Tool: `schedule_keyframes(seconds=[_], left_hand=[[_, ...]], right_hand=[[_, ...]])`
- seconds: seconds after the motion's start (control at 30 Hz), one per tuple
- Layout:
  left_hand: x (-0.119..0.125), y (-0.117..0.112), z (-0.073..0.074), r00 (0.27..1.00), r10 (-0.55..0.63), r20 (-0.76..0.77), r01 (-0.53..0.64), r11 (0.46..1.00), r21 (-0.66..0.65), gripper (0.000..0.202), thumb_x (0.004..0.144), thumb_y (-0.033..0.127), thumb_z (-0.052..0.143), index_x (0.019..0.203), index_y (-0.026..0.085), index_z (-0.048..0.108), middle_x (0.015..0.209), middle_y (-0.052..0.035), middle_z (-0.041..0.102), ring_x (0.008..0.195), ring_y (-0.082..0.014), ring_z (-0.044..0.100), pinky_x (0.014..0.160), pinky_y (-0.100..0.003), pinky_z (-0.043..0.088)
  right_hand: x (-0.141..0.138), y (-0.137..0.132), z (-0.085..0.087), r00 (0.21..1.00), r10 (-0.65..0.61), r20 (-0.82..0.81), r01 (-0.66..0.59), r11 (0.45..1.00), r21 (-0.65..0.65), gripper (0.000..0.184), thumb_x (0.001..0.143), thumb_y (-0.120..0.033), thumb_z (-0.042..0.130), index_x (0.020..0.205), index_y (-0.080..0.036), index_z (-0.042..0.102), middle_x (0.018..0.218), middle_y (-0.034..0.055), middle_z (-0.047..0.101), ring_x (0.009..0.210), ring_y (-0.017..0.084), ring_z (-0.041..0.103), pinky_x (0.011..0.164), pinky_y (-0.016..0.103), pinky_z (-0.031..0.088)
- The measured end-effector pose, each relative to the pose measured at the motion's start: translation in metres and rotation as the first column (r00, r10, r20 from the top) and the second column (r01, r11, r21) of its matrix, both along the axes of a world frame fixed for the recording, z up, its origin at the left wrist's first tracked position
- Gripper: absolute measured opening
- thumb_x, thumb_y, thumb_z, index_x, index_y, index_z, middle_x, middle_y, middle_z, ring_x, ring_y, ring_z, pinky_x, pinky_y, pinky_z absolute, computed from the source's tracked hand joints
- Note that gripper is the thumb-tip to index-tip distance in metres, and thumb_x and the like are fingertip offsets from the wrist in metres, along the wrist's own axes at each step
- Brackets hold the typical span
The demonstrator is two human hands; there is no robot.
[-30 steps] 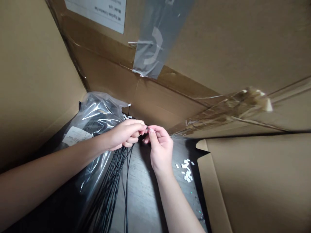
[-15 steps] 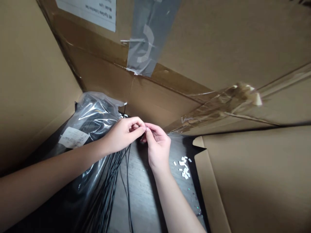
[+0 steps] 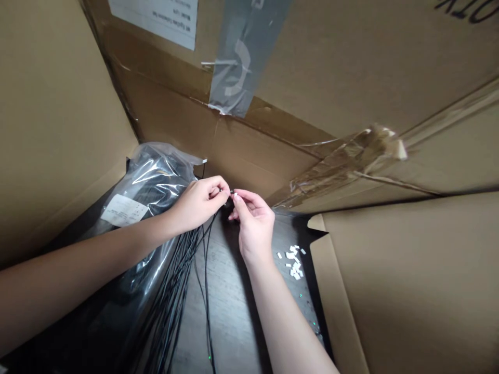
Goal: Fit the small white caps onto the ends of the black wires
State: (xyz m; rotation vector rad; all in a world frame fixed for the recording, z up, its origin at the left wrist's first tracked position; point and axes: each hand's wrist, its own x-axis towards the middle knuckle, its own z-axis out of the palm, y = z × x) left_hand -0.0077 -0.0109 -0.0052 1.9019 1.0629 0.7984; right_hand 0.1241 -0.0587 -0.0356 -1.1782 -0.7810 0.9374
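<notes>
"What can you read on the cardboard wall (image 3: 339, 67)?"

"Its white sheet (image 3: 159, 21) hangs upside down; I make out 'Model' and 'Collection Set', the rest is blurred. The grey tape (image 3: 253, 52) bears a pale curved mark, and the dark letters (image 3: 465, 10) at top right are inverted and cut off."

"And the plastic bag (image 3: 156, 169)?"

"Its sticker (image 3: 123, 210) is too small to read."

"The hands?"

"The right hand (image 3: 256, 226) pinches a small white piece (image 3: 236, 195) between thumb and forefinger, just beside the left fingertips. The left hand (image 3: 205, 201) has thumb and fingers curled close; I cannot tell what they grip."

"Below them?"

"Black cables (image 3: 171, 293), with loose white pieces (image 3: 295, 261) lying right of the right wrist."
</notes>
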Motion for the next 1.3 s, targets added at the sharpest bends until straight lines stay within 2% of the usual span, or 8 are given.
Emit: schedule_keyframes(seconds=[0.3,0.5,0.8,1.0,1.3], left_hand=[[0.0011,0.0016,0.0012,1.000,-0.028,-0.009,0.028,1.000,-0.008,0.021,0.086,0.031,0.053,0.076,0.016,0.065,0.055,0.0054,0.047,0.054,-0.0086,0.039,0.052,-0.021,0.028],[0.0021,0.0026,0.0004,0.998,-0.008,0.058,0.013,0.997,-0.077,0.016,0.081,0.026,0.056,0.072,0.014,0.062,0.056,0.0049,0.048,0.054,-0.0083,0.039,0.052,-0.022,0.027],[0.0023,0.0048,0.0017,0.992,-0.006,0.128,0.027,0.986,-0.162,0.015,0.079,0.025,0.058,0.068,0.014,0.059,0.054,0.0064,0.043,0.051,-0.0073,0.034,0.051,-0.023,0.025],[0.0024,0.0051,0.0006,0.990,0.000,0.142,0.023,0.986,-0.163,0.015,0.079,0.024,0.058,0.068,0.015,0.059,0.054,0.0064,0.043,0.051,-0.0072,0.034,0.051,-0.023,0.024],[0.0035,0.0067,-0.0011,0.992,-0.003,0.126,0.025,0.983,-0.179,0.014,0.078,0.025,0.058,0.069,0.014,0.060,0.054,0.0055,0.044,0.052,-0.0080,0.036,0.051,-0.024,0.024]], right_hand=[[0.0001,0.0007,0.0017,1.000,0.011,0.015,-0.011,1.000,0.013,0.019,0.073,-0.031,0.072,0.086,-0.017,0.070,0.072,-0.0003,0.066,0.051,0.008,0.049,0.044,0.023,0.046],[0.0004,0.0004,0.0024,0.999,0.045,0.017,-0.046,0.999,0.005,0.020,0.073,-0.031,0.073,0.086,-0.016,0.071,0.073,0.0003,0.068,0.050,0.008,0.049,0.043,0.023,0.046],[0.0015,0.0007,-0.0012,0.998,0.062,0.007,-0.062,0.998,0.010,0.018,0.073,-0.029,0.074,0.086,-0.016,0.073,0.075,0.0004,0.069,0.049,0.007,0.048,0.042,0.021,0.046],[0.0026,0.0014,-0.0014,0.998,0.056,0.026,-0.055,0.998,-0.028,0.021,0.073,-0.032,0.074,0.086,-0.016,0.073,0.076,0.0021,0.070,0.050,0.008,0.050,0.042,0.023,0.045],[0.0016,-0.0001,-0.0006,0.998,0.051,0.022,-0.051,0.999,-0.012,0.019,0.071,-0.030,0.075,0.084,-0.016,0.073,0.073,0.0009,0.069,0.048,0.007,0.049,0.040,0.021,0.044]])
